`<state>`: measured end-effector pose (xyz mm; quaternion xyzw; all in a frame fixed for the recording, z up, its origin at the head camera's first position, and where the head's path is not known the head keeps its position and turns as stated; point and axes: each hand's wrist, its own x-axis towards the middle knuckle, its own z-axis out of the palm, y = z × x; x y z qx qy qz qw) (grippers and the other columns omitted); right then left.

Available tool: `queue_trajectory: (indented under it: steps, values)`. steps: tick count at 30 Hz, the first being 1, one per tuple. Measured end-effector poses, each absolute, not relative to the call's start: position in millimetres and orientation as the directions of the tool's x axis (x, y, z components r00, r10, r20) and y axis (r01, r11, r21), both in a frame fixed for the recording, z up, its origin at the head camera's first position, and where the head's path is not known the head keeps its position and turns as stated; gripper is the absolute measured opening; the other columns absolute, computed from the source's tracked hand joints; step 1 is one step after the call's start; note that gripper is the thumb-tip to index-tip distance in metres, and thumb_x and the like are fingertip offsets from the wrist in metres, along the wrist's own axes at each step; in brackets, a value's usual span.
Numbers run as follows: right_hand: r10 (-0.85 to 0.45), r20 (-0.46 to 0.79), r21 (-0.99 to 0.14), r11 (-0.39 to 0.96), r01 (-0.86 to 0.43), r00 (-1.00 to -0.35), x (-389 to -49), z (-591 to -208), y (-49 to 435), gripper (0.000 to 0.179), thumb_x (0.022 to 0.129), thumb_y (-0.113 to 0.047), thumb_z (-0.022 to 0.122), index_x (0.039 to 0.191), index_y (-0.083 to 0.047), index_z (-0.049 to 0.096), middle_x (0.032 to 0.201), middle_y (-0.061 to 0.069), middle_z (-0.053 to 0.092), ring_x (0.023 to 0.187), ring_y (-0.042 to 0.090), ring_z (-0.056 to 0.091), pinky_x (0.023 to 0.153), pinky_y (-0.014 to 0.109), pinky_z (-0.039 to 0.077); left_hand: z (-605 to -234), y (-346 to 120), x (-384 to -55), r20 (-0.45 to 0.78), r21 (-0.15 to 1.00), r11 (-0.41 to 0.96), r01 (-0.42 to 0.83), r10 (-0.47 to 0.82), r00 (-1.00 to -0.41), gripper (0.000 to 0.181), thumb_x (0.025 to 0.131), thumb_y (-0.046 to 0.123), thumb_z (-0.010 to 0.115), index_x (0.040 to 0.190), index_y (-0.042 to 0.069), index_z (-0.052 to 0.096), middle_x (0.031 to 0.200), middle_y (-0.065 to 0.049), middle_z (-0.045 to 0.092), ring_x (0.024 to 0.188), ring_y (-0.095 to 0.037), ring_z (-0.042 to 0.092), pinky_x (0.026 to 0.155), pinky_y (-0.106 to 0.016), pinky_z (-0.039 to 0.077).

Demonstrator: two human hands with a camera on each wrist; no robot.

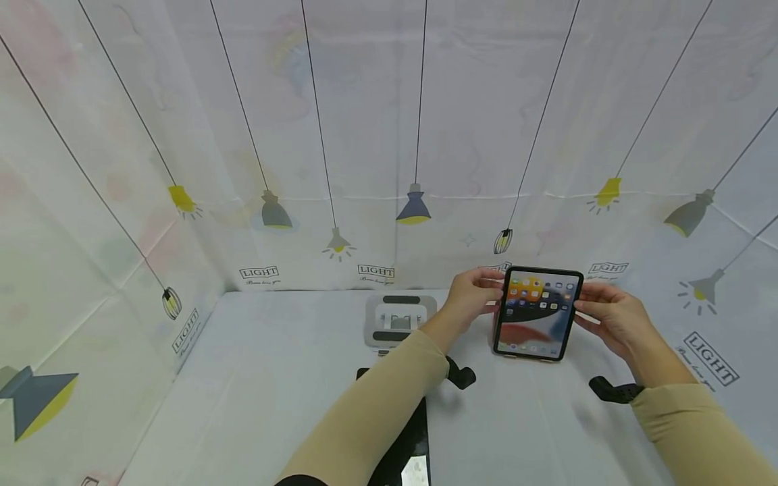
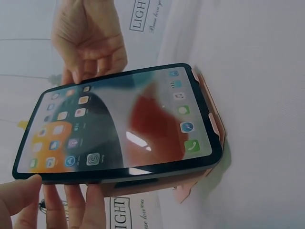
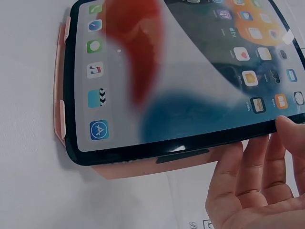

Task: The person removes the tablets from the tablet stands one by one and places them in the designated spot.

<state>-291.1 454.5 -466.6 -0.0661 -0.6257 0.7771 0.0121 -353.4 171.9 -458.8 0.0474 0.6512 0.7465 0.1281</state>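
Observation:
A tablet (image 1: 537,314) with a black rim and a lit screen of app icons leans back on a pink stand (image 2: 218,125). The stand's two front lips catch the tablet's lower edge, as the right wrist view also shows. At the tablet's left side, my left hand (image 1: 471,297) pinches the edge, thumb at the front rim and fingers behind. Opposite it, my right hand (image 1: 616,320) holds the other long edge the same way, thumb on the rim, fingers underneath. Most of the stand is hidden behind the tablet.
Left of the tablet, a light grey base (image 1: 371,324) with dark pads lies on the white table (image 1: 273,378). A long black object (image 1: 421,432) lies partly under my left forearm. Behind the table hangs a cloth (image 1: 365,135) printed with lamps.

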Motion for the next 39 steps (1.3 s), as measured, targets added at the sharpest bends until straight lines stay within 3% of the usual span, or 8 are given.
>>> queue_trajectory:
  steps: [8, 15, 26, 39]
  values:
    - [0.107, -0.075, -0.979, -0.198, 0.053, -0.991, -287.4, -465.0, 453.9, 0.033, 0.097, 0.010, 0.072, 0.115, -0.016, 0.080, 0.097, -0.007, 0.073, 0.090, 0.012, 0.074, 0.079, 0.031, 0.067, -458.2, 175.9, -347.9, -0.098, 0.986, -0.111, -0.125, 0.221, -0.970, 0.025, 0.093, -0.005, 0.078, 0.103, 0.018, 0.082, 0.094, 0.001, 0.074, 0.084, -0.014, 0.072, 0.093, -0.053, 0.067]
    - [0.103, -0.048, -0.986, -0.162, 0.031, -0.994, -283.3, -464.2, 453.2, 0.033, 0.095, 0.008, 0.075, 0.116, -0.017, 0.080, 0.098, -0.007, 0.076, 0.090, 0.010, 0.075, 0.080, 0.029, 0.068, -459.1, 174.9, -345.8, -0.093, 0.987, -0.111, -0.119, 0.219, -0.971, 0.022, 0.094, -0.005, 0.078, 0.103, 0.016, 0.082, 0.096, -0.002, 0.074, 0.083, -0.014, 0.071, 0.097, -0.059, 0.064]
    - [0.102, -0.023, -0.992, -0.128, 0.010, -0.995, -278.1, -458.0, 447.1, 0.033, 0.095, 0.008, 0.075, 0.117, -0.016, 0.080, 0.099, -0.009, 0.077, 0.090, 0.009, 0.076, 0.079, 0.028, 0.068, -455.5, 172.5, -342.5, -0.089, 0.988, -0.108, -0.111, 0.188, -0.978, 0.023, 0.095, -0.004, 0.077, 0.099, 0.018, 0.083, 0.098, -0.005, 0.074, 0.085, -0.017, 0.074, 0.091, -0.054, 0.067]
    - [0.093, -0.013, -0.994, -0.105, 0.003, -0.996, -271.1, -450.8, 441.6, 0.033, 0.094, 0.008, 0.077, 0.117, -0.016, 0.080, 0.096, -0.008, 0.076, 0.089, 0.009, 0.076, 0.078, 0.029, 0.068, -445.6, 164.1, -337.3, -0.122, 0.986, -0.088, -0.143, 0.210, -0.970, 0.022, 0.095, -0.001, 0.079, 0.100, 0.020, 0.082, 0.094, 0.000, 0.072, 0.090, -0.022, 0.079, 0.092, -0.055, 0.066]
